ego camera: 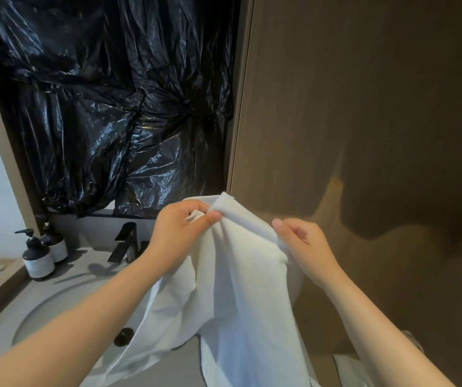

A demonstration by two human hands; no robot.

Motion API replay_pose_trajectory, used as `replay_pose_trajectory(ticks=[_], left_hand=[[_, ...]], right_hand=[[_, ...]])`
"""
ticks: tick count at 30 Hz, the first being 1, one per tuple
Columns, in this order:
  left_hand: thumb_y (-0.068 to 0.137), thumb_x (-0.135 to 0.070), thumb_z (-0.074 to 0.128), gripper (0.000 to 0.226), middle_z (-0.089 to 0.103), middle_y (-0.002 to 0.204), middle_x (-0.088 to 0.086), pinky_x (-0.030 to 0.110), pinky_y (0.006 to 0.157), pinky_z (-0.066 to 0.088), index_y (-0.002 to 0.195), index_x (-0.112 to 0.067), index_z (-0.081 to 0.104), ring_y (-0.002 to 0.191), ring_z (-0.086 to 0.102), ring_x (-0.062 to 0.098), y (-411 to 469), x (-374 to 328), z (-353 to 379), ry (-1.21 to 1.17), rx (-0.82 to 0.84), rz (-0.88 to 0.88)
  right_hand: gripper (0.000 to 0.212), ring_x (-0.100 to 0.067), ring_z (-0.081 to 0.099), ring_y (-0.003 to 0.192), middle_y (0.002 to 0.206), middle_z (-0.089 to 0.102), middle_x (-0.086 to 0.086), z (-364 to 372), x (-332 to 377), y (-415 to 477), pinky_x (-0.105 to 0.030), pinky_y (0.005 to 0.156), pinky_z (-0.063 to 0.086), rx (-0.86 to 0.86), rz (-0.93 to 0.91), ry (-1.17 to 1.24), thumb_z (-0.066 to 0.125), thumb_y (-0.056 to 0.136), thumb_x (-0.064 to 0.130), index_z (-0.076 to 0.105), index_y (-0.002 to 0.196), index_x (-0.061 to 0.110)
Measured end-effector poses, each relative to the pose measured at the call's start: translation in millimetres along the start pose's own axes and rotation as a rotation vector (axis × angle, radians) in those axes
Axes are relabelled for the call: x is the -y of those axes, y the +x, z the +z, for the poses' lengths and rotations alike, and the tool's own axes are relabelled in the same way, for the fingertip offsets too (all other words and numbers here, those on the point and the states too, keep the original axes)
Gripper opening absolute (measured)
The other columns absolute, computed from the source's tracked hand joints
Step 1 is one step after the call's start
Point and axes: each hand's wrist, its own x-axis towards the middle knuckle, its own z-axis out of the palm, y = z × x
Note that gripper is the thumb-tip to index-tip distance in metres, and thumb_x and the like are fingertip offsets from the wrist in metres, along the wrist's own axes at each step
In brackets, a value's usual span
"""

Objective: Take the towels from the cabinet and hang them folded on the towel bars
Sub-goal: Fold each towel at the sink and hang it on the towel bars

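Note:
A white towel (pixel 232 289) hangs unfolded in front of me, over the right end of the sink counter. My left hand (pixel 181 233) pinches its top edge near one corner. My right hand (pixel 302 244) grips the same top edge a little further right and lower. The cloth drapes down between my forearms and runs out of the bottom of the view. No towel bar shows, and no cabinet interior is in sight.
A brown wall panel (pixel 364 121) fills the right side. Black plastic sheeting (pixel 112 101) covers the area above the counter. A round basin (pixel 65 308), a black faucet (pixel 126 244) and two pump bottles (pixel 38 259) stand at the left.

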Motion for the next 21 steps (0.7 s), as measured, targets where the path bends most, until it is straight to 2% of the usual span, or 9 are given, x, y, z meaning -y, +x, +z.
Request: replay_pose_trajectory(ticks=[2, 3, 5, 7, 9, 12, 14, 17, 21], left_hand=[[0.082, -0.034, 0.074, 0.016, 0.066, 0.071, -0.025, 0.003, 0.062, 0.037, 0.068, -0.029, 0.071, 0.07, 0.058, -0.01, 4, 4, -2, 0.042, -0.006, -0.012], [0.083, -0.036, 0.073, 0.016, 0.066, 0.072, -0.026, 0.005, 0.064, 0.037, 0.068, -0.029, 0.071, 0.072, 0.058, -0.01, 6, 6, -3, 0.052, -0.015, -0.019], [0.082, -0.039, 0.073, 0.018, 0.067, 0.074, -0.024, 0.017, 0.069, 0.041, 0.067, -0.03, 0.071, 0.075, 0.06, -0.005, 13, 12, -10, 0.067, -0.05, -0.047], [0.082, -0.043, 0.072, 0.019, 0.067, 0.072, -0.022, 0.028, 0.069, 0.043, 0.068, -0.031, 0.071, 0.077, 0.061, 0.001, 19, 18, -17, 0.104, -0.082, -0.081], [0.082, -0.045, 0.071, 0.019, 0.067, 0.071, -0.02, 0.03, 0.071, 0.044, 0.069, -0.031, 0.07, 0.079, 0.061, 0.004, 24, 23, -20, 0.164, -0.088, -0.094], [0.083, -0.048, 0.069, 0.02, 0.068, 0.087, -0.018, 0.03, 0.076, 0.045, 0.075, -0.03, 0.069, 0.088, 0.061, 0.004, 27, 28, -18, 0.245, -0.083, -0.1], [0.084, -0.051, 0.067, 0.022, 0.067, 0.093, -0.016, 0.029, 0.07, 0.042, 0.077, -0.029, 0.067, 0.089, 0.059, 0.006, 28, 31, -16, 0.326, -0.122, -0.117], [0.089, -0.051, 0.059, 0.027, 0.069, 0.095, -0.004, 0.029, 0.064, 0.037, 0.085, -0.025, 0.065, 0.085, 0.058, 0.015, 34, 32, -11, 0.538, -0.197, -0.125], [0.093, -0.044, 0.056, 0.026, 0.067, 0.108, 0.002, 0.033, 0.07, 0.044, 0.101, -0.02, 0.063, 0.092, 0.061, 0.022, 37, 26, -7, 0.65, -0.199, -0.134]], right_hand=[[0.051, -0.003, 0.038, 0.047, 0.047, 0.041, 0.012, -4, -11, -2, -0.01, 0.051, 0.032, -0.021, -0.005, -0.048, 0.058, 0.094, 0.039, 0.046, 0.046, 0.029], [0.05, -0.003, 0.04, 0.048, 0.048, 0.042, 0.011, -8, -15, -2, -0.012, 0.051, 0.033, -0.032, -0.007, -0.076, 0.059, 0.094, 0.04, 0.046, 0.048, 0.026], [0.048, -0.004, 0.042, 0.05, 0.049, 0.043, 0.008, -15, -23, -2, -0.017, 0.051, 0.034, -0.056, -0.012, -0.141, 0.059, 0.09, 0.046, 0.046, 0.051, 0.02], [0.047, -0.004, 0.041, 0.05, 0.049, 0.043, 0.01, -23, -30, -4, -0.018, 0.051, 0.032, -0.073, -0.015, -0.225, 0.059, 0.085, 0.052, 0.045, 0.052, 0.023], [0.043, -0.004, 0.042, 0.05, 0.051, 0.044, 0.012, -29, -33, -3, -0.016, 0.049, 0.031, -0.084, -0.028, -0.306, 0.061, 0.086, 0.052, 0.045, 0.053, 0.031], [0.044, -0.006, 0.04, 0.052, 0.054, 0.044, 0.011, -33, -28, 6, -0.02, 0.05, 0.029, -0.149, -0.1, -0.368, 0.063, 0.092, 0.04, 0.04, 0.057, 0.028], [0.039, -0.006, 0.042, 0.054, 0.058, 0.048, 0.011, -34, -16, 16, -0.017, 0.05, 0.031, -0.167, -0.14, -0.358, 0.063, 0.092, 0.039, 0.044, 0.06, 0.027], [0.033, -0.007, 0.042, 0.053, 0.057, 0.05, 0.009, -30, 6, 30, -0.019, 0.051, 0.031, -0.125, -0.204, -0.336, 0.064, 0.091, 0.039, 0.053, 0.063, 0.026], [0.037, -0.012, 0.04, 0.052, 0.054, 0.047, 0.001, -18, 21, 41, -0.026, 0.051, 0.032, -0.044, -0.22, -0.316, 0.062, 0.093, 0.039, 0.053, 0.061, 0.024]])
